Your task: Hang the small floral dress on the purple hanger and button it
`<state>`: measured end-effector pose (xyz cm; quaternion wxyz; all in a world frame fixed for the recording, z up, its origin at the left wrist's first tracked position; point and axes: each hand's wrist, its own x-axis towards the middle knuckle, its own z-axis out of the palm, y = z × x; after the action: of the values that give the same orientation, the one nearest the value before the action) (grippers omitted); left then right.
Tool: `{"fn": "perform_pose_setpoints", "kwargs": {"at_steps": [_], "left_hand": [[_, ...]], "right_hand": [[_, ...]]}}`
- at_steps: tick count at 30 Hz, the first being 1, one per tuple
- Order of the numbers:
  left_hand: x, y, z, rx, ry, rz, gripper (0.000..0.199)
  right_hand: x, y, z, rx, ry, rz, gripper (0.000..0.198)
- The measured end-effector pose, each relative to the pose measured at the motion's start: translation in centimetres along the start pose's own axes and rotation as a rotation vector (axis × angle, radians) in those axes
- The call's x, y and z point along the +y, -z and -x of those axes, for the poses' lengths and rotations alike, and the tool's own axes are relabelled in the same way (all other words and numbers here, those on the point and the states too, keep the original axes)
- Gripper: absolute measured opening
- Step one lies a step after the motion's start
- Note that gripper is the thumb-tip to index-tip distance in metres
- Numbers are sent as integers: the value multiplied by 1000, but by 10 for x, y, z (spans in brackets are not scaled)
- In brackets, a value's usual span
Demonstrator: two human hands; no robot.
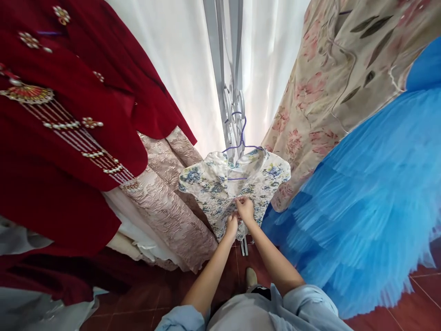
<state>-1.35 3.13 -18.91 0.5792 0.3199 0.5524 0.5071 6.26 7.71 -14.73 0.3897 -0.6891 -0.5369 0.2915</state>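
The white cloth shirt with blue flowers [218, 197] hangs on a thin purple hanger [243, 133]. The right hand [245, 209] pinches its front, fingers nearly together. The left hand [232, 225] is curled just below; I cannot tell its grip. Ruffled blue cloth [358, 193] hangs near the right edge.
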Motion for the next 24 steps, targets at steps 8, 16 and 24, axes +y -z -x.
{"fn": "perform_pose_setpoints", "kwargs": {"at_steps": [8, 16, 24], "left_hand": [[8, 2, -2, 56, 71, 98, 28], [13, -10, -6, 81, 108, 219, 29], [13, -9, 4, 89, 202, 342, 31]], "right_hand": [[-4, -2, -2, 21, 7, 72, 21], [7, 13, 2, -13, 27, 63, 24], [11, 14, 10, -142, 11, -93, 23]]}}
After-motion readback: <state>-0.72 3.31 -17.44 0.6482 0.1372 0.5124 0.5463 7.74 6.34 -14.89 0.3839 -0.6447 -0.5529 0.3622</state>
